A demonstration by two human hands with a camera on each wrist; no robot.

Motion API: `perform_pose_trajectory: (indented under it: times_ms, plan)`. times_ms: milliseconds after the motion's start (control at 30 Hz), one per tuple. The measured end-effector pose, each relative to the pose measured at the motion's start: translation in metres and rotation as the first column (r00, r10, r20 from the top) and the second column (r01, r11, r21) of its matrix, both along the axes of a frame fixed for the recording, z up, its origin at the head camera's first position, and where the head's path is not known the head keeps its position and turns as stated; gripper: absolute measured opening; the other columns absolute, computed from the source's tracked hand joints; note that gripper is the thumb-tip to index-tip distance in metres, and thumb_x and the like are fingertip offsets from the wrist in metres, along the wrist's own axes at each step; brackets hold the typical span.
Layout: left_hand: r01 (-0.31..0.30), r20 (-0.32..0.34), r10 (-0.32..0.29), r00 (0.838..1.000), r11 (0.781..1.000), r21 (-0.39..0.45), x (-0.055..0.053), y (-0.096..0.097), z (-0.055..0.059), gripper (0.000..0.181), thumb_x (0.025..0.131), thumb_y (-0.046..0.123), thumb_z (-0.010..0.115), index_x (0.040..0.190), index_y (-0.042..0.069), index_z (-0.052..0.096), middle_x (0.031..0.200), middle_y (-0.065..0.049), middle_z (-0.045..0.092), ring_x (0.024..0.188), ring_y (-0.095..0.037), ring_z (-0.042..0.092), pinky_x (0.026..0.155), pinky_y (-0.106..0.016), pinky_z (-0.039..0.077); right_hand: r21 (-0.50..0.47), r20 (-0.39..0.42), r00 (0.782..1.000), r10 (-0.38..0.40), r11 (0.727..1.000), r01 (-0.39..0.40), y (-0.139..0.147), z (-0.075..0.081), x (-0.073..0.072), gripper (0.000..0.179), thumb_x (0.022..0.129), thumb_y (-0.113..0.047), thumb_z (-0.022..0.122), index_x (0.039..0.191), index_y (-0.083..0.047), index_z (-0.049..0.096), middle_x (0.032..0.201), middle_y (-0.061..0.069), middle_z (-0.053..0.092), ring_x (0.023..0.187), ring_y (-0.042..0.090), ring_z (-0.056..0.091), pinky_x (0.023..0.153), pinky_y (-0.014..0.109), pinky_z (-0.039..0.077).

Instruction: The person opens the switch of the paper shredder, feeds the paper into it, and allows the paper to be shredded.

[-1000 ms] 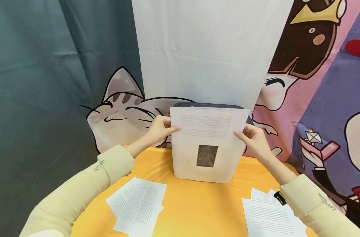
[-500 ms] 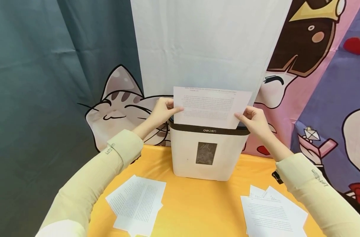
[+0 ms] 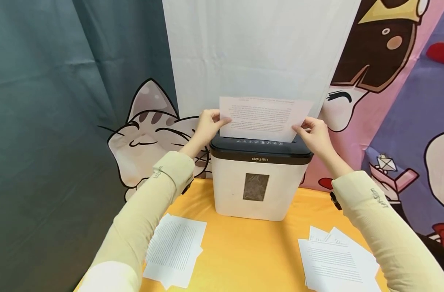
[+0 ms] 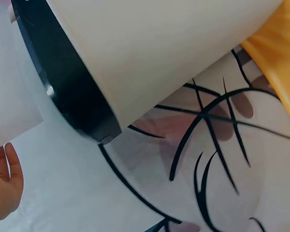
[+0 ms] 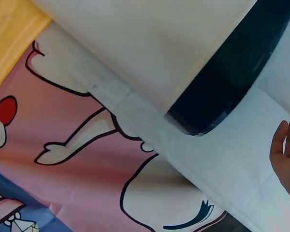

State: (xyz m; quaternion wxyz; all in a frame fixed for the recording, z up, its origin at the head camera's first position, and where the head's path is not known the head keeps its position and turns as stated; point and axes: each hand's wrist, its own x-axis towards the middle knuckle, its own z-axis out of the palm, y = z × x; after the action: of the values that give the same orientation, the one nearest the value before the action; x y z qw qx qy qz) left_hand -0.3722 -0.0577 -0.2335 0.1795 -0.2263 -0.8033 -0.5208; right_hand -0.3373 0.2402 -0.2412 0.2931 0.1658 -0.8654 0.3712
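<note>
My left hand (image 3: 208, 126) and right hand (image 3: 314, 134) pinch the two side edges of a printed sheet of paper (image 3: 262, 117), thumbs on the near face. The sheet stands upright over the black lid (image 3: 225, 147) of a white paper shredder (image 3: 227, 182). Its lower edge is at the lid's top; whether it has entered the slot, I cannot tell. In the left wrist view the left hand (image 4: 6, 191) appears beside a corner of the sheet (image 4: 14, 96). The right wrist view shows part of the right hand (image 5: 286, 162) below the sheet's edge (image 5: 285, 77).
Printed sheets lie in a loose stack (image 3: 176, 247) at the left of the yellow tablecloth (image 3: 244, 251). Another stack (image 3: 335, 263) lies at the right. Close behind the shredder hangs a cartoon-printed cloth (image 3: 258, 48).
Both hands have risen with the sheet, from in front of the shredder to over its lid. The lid, mostly covered before, now shows. Both stacks of paper stay in place.
</note>
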Motion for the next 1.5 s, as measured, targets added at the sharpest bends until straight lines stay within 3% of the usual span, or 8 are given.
perform_pose_trajectory:
  times_ms: [133, 233, 300, 433, 733, 1000, 1233, 1500]
  plan:
    - [-0.041, 0.009, 0.041, 0.999, 0.999, 0.024, -0.008, 0.004, -0.009, 0.023, 0.087, 0.013, 0.066, 0.107, 0.000, 0.070, 0.101, -0.019, 0.071, 0.093, -0.027, 0.066, 0.069, -0.019, 0.043, 0.022, -0.010, 0.999, -0.044, 0.999, 0.044, -0.001, -0.005, -0.011, 0.017, 0.090, -0.006, 0.060, 0.096, 0.008, 0.066, 0.093, 0.027, 0.067, 0.073, -0.010, 0.051, 0.078, 0.029, 0.054]
    - [-0.058, 0.018, 0.057, 0.998, 0.998, 0.038, -0.013, 0.006, -0.014, 0.024, 0.088, 0.013, 0.065, 0.108, -0.001, 0.069, 0.102, -0.020, 0.070, 0.093, -0.029, 0.066, 0.069, -0.020, 0.043, 0.022, -0.007, 0.999, -0.054, 0.998, 0.054, -0.003, -0.007, -0.016, 0.017, 0.091, -0.006, 0.059, 0.096, 0.009, 0.066, 0.094, 0.028, 0.067, 0.080, 0.010, 0.061, 0.082, 0.049, 0.051]
    - [-0.065, 0.024, 0.064, 0.998, 0.997, 0.034, -0.015, 0.008, -0.016, 0.025, 0.090, 0.012, 0.063, 0.109, -0.002, 0.068, 0.103, -0.020, 0.070, 0.093, -0.029, 0.066, 0.070, -0.021, 0.044, 0.017, 0.006, 0.998, -0.058, 0.998, 0.057, -0.003, -0.008, -0.019, 0.018, 0.092, -0.006, 0.058, 0.096, 0.010, 0.065, 0.095, 0.028, 0.066, 0.087, 0.027, 0.064, 0.083, 0.050, 0.051]
    - [-0.086, 0.021, 0.086, 0.996, 0.996, 0.008, -0.018, 0.012, -0.017, 0.025, 0.092, 0.012, 0.059, 0.111, -0.003, 0.065, 0.106, -0.020, 0.069, 0.096, -0.029, 0.066, 0.076, -0.029, 0.049, -0.004, 0.036, 0.997, -0.067, 0.998, 0.067, -0.004, -0.008, -0.021, 0.019, 0.093, -0.007, 0.057, 0.097, 0.010, 0.064, 0.096, 0.030, 0.065, 0.095, 0.038, 0.062, 0.083, 0.048, 0.050]
    - [-0.102, 0.008, 0.103, 0.995, 0.994, -0.033, -0.019, 0.021, -0.018, 0.025, 0.094, 0.012, 0.056, 0.115, -0.001, 0.063, 0.110, -0.018, 0.068, 0.097, -0.026, 0.064, 0.081, -0.033, 0.049, 0.007, 0.017, 0.990, -0.143, 0.990, 0.142, 0.000, -0.014, -0.023, 0.016, 0.091, -0.006, 0.059, 0.094, 0.008, 0.067, 0.090, 0.027, 0.068, 0.078, 0.020, 0.058, 0.066, 0.010, 0.036]
    - [-0.111, 0.016, 0.111, 0.994, 0.994, 0.009, -0.018, 0.022, -0.019, 0.024, 0.093, 0.011, 0.058, 0.113, -0.002, 0.063, 0.109, -0.019, 0.068, 0.099, -0.027, 0.064, 0.087, -0.033, 0.050, -0.008, 0.042, 0.988, -0.147, 0.989, 0.147, -0.001, -0.019, -0.022, 0.018, 0.092, -0.006, 0.058, 0.099, 0.009, 0.066, 0.091, 0.028, 0.066, 0.080, 0.025, 0.057, 0.066, 0.017, 0.037]
    - [-0.206, 0.013, 0.207, 0.978, 0.977, -0.046, -0.018, 0.017, -0.018, 0.022, 0.093, 0.019, 0.059, 0.103, 0.000, 0.066, 0.101, -0.018, 0.066, 0.091, -0.028, 0.062, 0.080, -0.035, 0.049, -0.004, 0.055, 0.987, -0.151, 0.989, 0.151, -0.004, -0.021, -0.022, 0.018, 0.092, -0.006, 0.057, 0.100, 0.009, 0.065, 0.090, 0.028, 0.066, 0.081, 0.028, 0.058, 0.068, 0.025, 0.038]
    - [-0.224, 0.001, 0.225, 0.974, 0.971, -0.088, -0.018, 0.022, -0.016, 0.021, 0.093, 0.018, 0.059, 0.096, -0.002, 0.064, 0.101, -0.018, 0.066, 0.091, -0.028, 0.062, 0.080, -0.035, 0.048, -0.151, 0.006, 0.980, -0.199, 0.969, 0.198, -0.013, -0.015, -0.022, 0.022, 0.093, -0.011, 0.057, 0.109, 0.002, 0.063, 0.100, 0.022, 0.067, 0.076, 0.000, 0.053, 0.066, 0.013, 0.041]
